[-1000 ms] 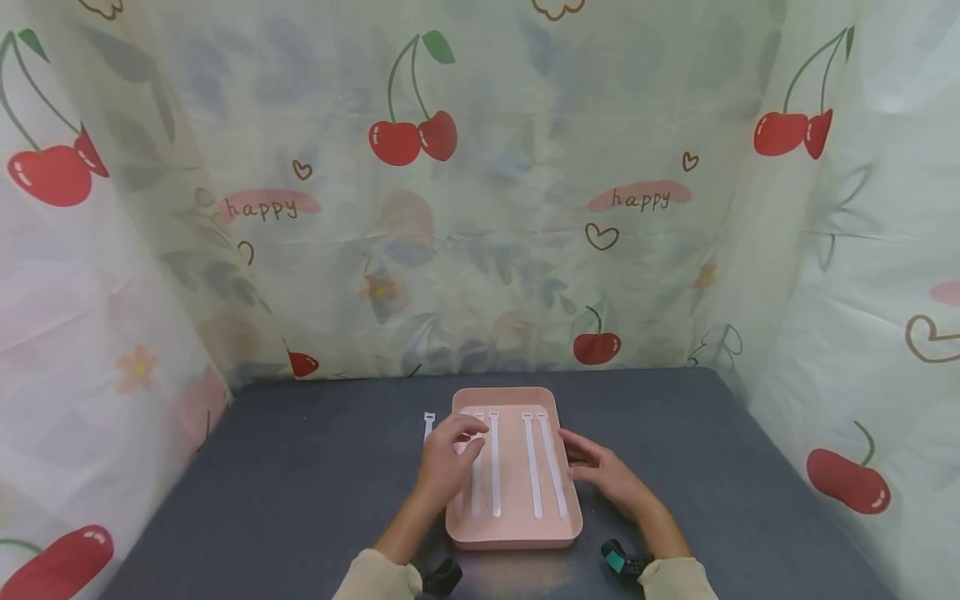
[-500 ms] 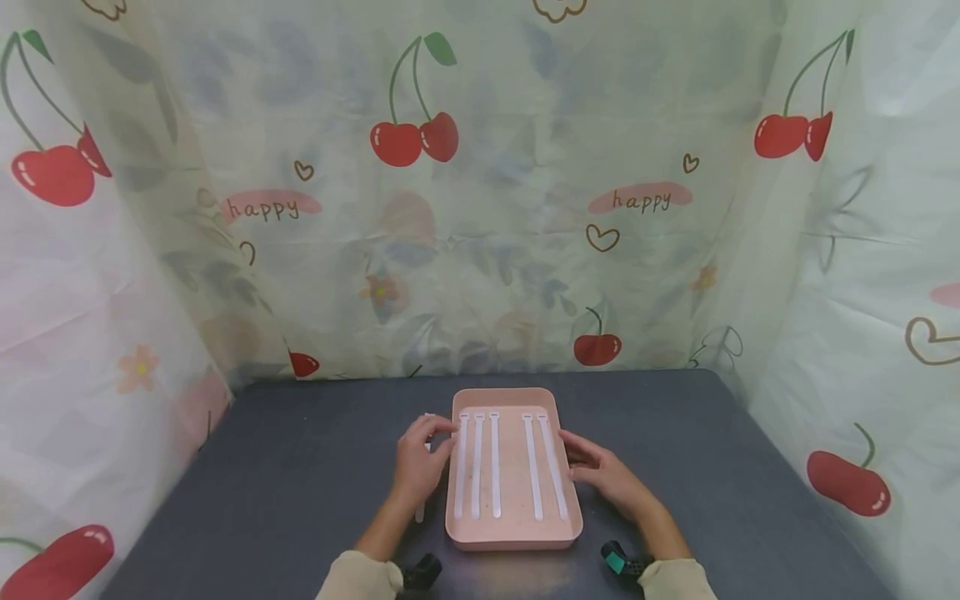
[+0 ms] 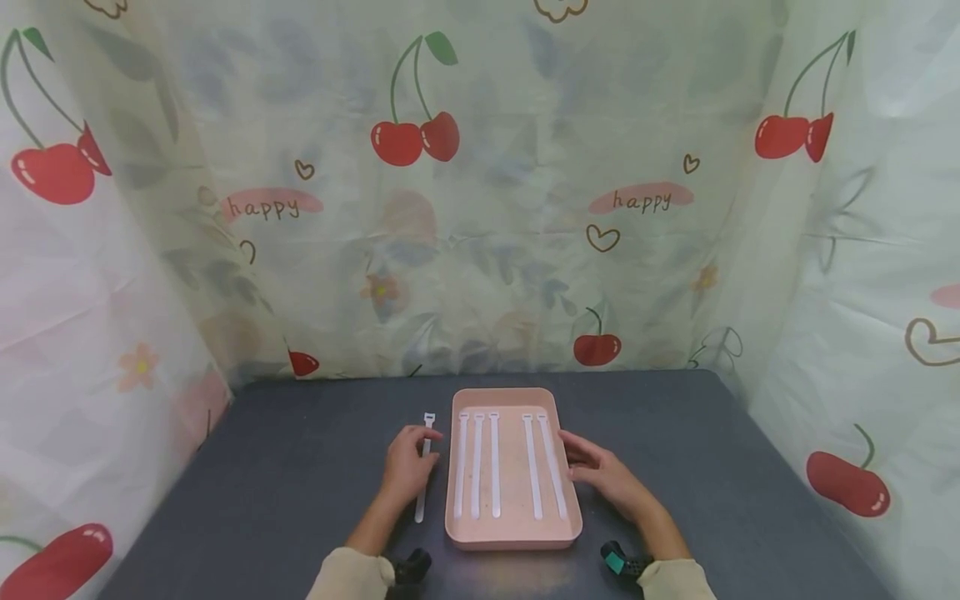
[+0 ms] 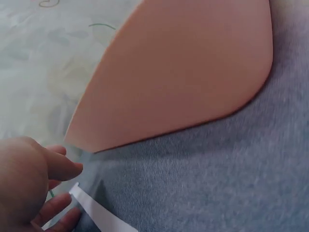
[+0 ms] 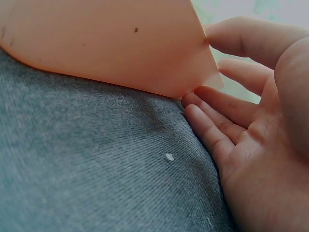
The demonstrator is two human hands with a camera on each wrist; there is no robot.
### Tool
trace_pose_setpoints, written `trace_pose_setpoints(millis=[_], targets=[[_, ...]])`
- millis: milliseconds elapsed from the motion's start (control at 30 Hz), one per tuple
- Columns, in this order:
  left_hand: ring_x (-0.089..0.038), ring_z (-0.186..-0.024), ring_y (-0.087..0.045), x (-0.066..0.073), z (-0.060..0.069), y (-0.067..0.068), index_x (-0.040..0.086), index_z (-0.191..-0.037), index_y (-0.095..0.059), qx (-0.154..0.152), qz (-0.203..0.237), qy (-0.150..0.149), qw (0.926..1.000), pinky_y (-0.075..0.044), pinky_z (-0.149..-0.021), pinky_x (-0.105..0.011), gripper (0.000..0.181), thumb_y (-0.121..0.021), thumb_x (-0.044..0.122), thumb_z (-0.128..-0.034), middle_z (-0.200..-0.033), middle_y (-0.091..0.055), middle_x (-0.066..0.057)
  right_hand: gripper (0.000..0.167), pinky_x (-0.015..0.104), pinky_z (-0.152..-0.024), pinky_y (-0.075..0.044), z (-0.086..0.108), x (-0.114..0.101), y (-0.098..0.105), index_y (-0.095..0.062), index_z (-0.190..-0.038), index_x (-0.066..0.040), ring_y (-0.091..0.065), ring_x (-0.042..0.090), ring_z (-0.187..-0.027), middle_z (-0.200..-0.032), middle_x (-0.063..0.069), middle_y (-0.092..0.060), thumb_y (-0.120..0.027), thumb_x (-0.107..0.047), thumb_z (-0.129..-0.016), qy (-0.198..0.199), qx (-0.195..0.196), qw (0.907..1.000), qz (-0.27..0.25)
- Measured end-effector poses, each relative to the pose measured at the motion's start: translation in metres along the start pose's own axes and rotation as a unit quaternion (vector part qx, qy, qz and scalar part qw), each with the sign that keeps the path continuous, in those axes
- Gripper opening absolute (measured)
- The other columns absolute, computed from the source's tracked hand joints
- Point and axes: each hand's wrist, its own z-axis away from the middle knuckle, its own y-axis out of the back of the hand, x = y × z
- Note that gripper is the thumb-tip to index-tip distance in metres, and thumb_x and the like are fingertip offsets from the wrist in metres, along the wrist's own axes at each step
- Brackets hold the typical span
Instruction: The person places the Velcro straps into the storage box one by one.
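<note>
A shallow pink tray (image 3: 513, 533) stands in the middle of the table. Inside it lie several white cable straps (image 3: 495, 467) with slotted heads, three at the left and two at the right. Left of the tray, another white cable strap (image 3: 420, 504) lies on the table. My left hand (image 3: 405, 467) is over this strap, partly covering it, with fingers loosely bent and apart; in the left wrist view the strap (image 4: 104, 217) shows beside the fingers, not pinched. My right hand (image 3: 611, 475) rests its fingertips against the tray's right side, the fingers (image 5: 227, 104) fairly straight.
A dark grey cloth (image 3: 315, 467) covers the table. Pale curtains (image 3: 487, 208) printed with cherries hang behind it and on both sides. A small white speck (image 5: 169, 157) lies on the cloth near my right hand.
My left hand has moved left, from above the tray's left straps to the loose strap beside the tray. The right hand and the tray have stayed in place.
</note>
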Motion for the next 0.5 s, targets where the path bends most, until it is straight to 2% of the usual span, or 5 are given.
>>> trace_pose_setpoints(millis=[200,367,500], targets=[[-0.028,-0.089,-0.06,-0.0075,-0.0022,0.0021,0.01,-0.094,-0.073,-0.02,-0.046,-0.013,0.9987,-0.049,-0.079,-0.045,0.034,-0.076,-0.009,-0.0662,-0.102,-0.063,-0.01,0.067,0.049,-0.104,-0.038,0.0001,0.0004,-0.0006,-0.033,-0.15,-0.003,-0.046,0.037,-0.128,-0.145,0.022,-0.043,-0.065,-0.016,-0.092,-0.002,0.003,1.0,0.002],[-0.028,-0.09,-0.06,-0.0095,-0.0067,0.0038,0.01,-0.093,-0.074,-0.041,-0.092,-0.007,0.9948,-0.049,-0.08,-0.045,0.036,-0.077,-0.009,-0.0631,-0.1,-0.062,-0.01,0.067,0.048,-0.103,-0.039,-0.0004,0.0011,0.0001,-0.033,-0.15,-0.004,-0.046,0.037,-0.128,-0.146,0.022,-0.043,-0.065,-0.015,-0.092,0.001,0.002,1.0,0.001],[-0.027,-0.083,-0.058,-0.0061,-0.0092,0.0075,0.012,-0.093,-0.074,-0.058,-0.123,-0.001,0.9907,-0.048,-0.074,-0.044,0.035,-0.079,-0.006,-0.0632,-0.094,-0.06,-0.008,0.067,0.045,-0.103,-0.04,0.0001,0.0004,0.0006,-0.033,-0.15,-0.003,-0.046,0.037,-0.128,-0.146,0.023,-0.042,-0.064,-0.013,-0.093,0.003,0.0,1.0,0.002]])
